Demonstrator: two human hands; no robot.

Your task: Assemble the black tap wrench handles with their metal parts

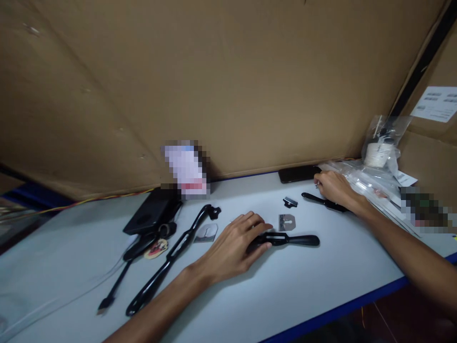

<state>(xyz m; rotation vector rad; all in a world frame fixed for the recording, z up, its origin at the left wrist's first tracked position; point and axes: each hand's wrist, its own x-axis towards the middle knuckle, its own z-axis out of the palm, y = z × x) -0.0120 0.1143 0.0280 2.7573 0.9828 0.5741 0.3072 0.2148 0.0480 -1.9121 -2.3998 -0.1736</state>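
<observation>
My left hand [244, 240] is closed around the near handle of a black spokeshave body [303, 240] lying on the table. Just behind that body is a flat metal blade [286, 222] with a slot, and farther back sits a small black and silver cap piece [290, 202]. My right hand [333, 188] is pinched at the table's back right; something small and shiny shows at its fingertips, too small to name. Under the right wrist lies another spokeshave body [313, 197], partly hidden. To the left rests a third black spokeshave body [171, 257], beside a second blade [206, 233] and a small black cap [214, 212].
A black case [152, 212], a cable with a plug [116, 290] and a blurred upright phone-like thing [187, 171] stand at left. A dark phone [298, 174] lies behind. Plastic bags [367, 181] and a bagged white tub [379, 153] fill the right. Cardboard [250, 85] walls the back.
</observation>
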